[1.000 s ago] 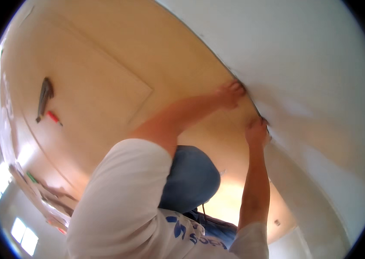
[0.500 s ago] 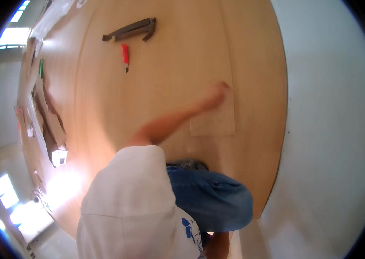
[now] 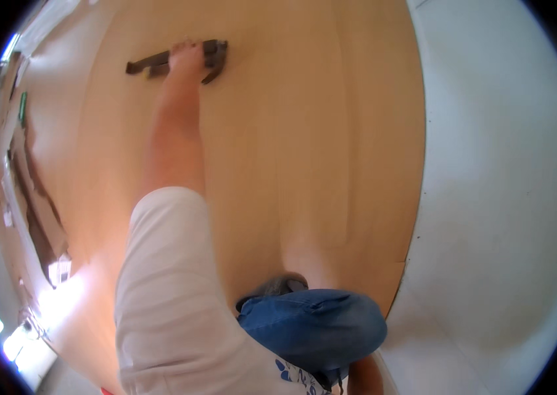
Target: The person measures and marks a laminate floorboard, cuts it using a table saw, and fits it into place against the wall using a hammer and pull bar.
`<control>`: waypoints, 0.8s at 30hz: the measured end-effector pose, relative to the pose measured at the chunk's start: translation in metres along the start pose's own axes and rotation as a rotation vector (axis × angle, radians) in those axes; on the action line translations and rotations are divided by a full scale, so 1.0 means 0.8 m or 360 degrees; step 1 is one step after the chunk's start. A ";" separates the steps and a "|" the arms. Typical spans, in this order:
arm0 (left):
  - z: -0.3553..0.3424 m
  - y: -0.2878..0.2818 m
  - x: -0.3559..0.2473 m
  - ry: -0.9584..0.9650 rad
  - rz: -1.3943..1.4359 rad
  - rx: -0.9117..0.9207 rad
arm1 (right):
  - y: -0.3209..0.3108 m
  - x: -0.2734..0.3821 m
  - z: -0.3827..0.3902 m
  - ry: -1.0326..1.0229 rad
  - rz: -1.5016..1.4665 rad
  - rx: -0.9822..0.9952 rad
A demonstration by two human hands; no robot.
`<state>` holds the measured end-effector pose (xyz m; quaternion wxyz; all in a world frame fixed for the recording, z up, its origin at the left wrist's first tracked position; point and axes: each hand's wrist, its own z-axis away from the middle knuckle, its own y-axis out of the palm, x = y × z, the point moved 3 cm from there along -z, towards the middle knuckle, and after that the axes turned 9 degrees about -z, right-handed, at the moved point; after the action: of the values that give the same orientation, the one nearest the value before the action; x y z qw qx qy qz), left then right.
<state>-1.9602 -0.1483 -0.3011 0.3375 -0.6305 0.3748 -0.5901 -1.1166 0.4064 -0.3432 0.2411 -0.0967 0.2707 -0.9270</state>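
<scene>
My left hand [image 3: 187, 56] reaches far forward, its fingers curled over a dark metal bar [image 3: 147, 63] on the wood-coloured floor [image 3: 278, 118]. Past the hand, the right end of the tools bends into a hook [image 3: 216, 69]. A second, shorter dark piece lies close along the bar; its kind I cannot make out. The red utility knife is out of sight, and my forearm covers the area where it lay. Of my right arm only a piece of forearm [image 3: 365, 378] shows below my bent knee [image 3: 331, 322]; its hand is hidden.
A pale wall-side surface [image 3: 489, 164] borders the floor on the right. Along the left lie torn cardboard strips [image 3: 36, 191], a green object [image 3: 23, 108] and plastic sheeting [image 3: 54, 23]. My shoe [image 3: 275, 289] rests on the floor beside the knee. Bright light glares at lower left.
My left hand has moved from the floor panel on the right, forward and left onto the dark bar. The view has shifted, and the red knife has gone from sight.
</scene>
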 end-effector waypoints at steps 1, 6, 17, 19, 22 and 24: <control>-0.012 0.010 0.015 0.0074 -0.0023 0.0099 | -0.006 0.007 -0.005 -0.0002 0.0013 0.0019; -0.018 0.025 -0.024 0.0408 0.0153 0.0323 | -0.041 0.011 0.017 0.0140 0.0044 0.0069; 0.027 0.050 -0.031 0.0197 0.0298 0.0607 | -0.013 0.016 0.028 0.0176 -0.0015 0.0212; 0.049 0.052 -0.024 0.0178 0.0359 0.0579 | 0.004 0.014 0.024 0.0136 -0.0010 0.0225; 0.086 0.071 0.015 0.0234 0.0323 0.0554 | 0.010 0.039 0.013 0.0012 -0.0018 0.0146; 0.144 0.048 -0.001 0.0239 0.0471 0.0565 | -0.007 0.056 0.043 0.0009 -0.0102 0.0085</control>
<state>-1.8481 -0.1686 -0.3435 0.4970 -0.4539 0.3776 -0.6359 -1.1469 0.3726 -0.3093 0.2129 -0.0964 0.2433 -0.9414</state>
